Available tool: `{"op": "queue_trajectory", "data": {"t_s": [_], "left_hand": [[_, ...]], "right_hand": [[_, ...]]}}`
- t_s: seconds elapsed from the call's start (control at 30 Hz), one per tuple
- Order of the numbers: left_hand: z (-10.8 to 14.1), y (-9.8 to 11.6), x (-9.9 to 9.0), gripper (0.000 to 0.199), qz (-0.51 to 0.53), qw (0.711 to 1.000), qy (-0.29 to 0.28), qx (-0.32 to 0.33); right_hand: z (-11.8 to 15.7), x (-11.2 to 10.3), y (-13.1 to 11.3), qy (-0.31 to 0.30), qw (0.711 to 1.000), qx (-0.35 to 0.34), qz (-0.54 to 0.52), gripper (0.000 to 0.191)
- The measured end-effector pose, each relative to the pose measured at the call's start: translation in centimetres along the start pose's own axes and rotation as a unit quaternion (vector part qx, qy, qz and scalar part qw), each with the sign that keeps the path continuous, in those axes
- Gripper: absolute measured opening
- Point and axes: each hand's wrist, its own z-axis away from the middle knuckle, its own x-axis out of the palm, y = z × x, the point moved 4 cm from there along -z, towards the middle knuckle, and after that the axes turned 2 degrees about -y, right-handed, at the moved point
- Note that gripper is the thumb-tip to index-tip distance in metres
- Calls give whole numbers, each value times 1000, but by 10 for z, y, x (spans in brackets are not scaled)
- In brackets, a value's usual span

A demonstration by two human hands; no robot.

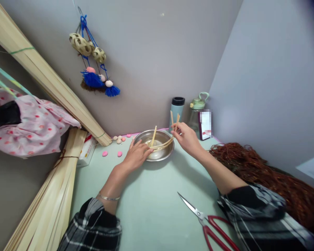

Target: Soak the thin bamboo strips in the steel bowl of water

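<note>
A shallow metal bowl (161,158) stands on the pale green tabletop, with pale bamboo strips (164,144) curving across its inside. My right hand (186,137) is above the bowl's right rim, its thumb and fingers pinched on the strips, whose cut ends point upward. Over the left rim lies my left hand (137,153); its fingers reach into the bowl and close on the strips' other stretch, the fingertips partly hidden. One strip end (154,135) sticks up between the hands. Red-handled scissors (199,214) lie partly open on the table, nearer to me.
Pink and beige beads (119,140) lie left of the bowl. Behind it stand a blue tumbler (177,104), a green-lidded bottle (194,115) and a phone (205,125). Brown yarn (240,164) is piled right. Bamboo bundles (54,188) lean left; woven ornaments (86,47) hang on the wall.
</note>
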Motion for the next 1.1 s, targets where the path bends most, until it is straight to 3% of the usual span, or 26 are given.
{"op": "queue_trajectory", "data": {"t_s": [0.13, 0.37, 0.57, 0.7, 0.83, 1.0, 1.1], "left_hand": [[-3, 0, -7, 24, 21, 1000, 0, 16], [-6, 15, -39, 23, 89, 994, 47, -29], [-3, 20, -48, 24, 44, 998, 40, -32], [-4, 18, -44, 24, 20, 999, 20, -18], [-4, 17, -39, 22, 11, 1000, -7, -2], [-1, 17, -28, 32, -56, 990, -110, -62], [-3, 22, -35, 42, -36, 995, -30, -83]], "right_hand": [[-3, -16, -4, 46, 999, -11, -1, 10], [-13, -75, -18, 170, 963, 18, -208, 11], [-7, -100, -36, 215, 963, -5, -162, 4], [-6, -94, -36, 205, 971, -15, -126, 4], [-3, -69, -39, 145, 987, -48, -49, 5], [3, -41, -50, 62, 992, -101, 42, 6], [-1, -49, -47, 79, 993, -80, -30, 6]]}}
